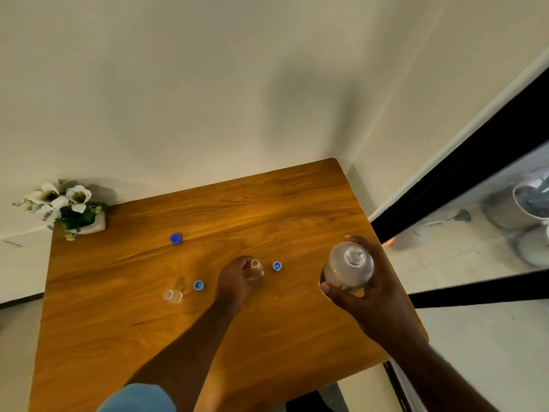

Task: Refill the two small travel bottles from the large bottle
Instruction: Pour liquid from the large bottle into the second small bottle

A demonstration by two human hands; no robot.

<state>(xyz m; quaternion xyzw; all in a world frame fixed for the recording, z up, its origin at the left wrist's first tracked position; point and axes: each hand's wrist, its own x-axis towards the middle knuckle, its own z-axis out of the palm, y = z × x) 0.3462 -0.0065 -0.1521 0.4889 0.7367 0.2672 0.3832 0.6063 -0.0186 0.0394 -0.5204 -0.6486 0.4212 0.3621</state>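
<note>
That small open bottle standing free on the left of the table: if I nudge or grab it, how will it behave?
The free small bottle looks clear, thin and empty, so probably very light and apt to slide or tip at a nudge. It stands uncapped, a light blue cap beside it, so tipping should spill little. If it falls, its round body would likely roll on the smooth table.

Glossy wood-grain table [148, 337]; clear plastic large bottle [348, 267]; blue plastic caps [176, 238].

Two small bottles [172, 295] [256, 265] on table [124, 337], caps [198, 285] [277, 266] beside; large bottle [349, 267] right; flowerpot [89, 224] far-left corner.
</note>
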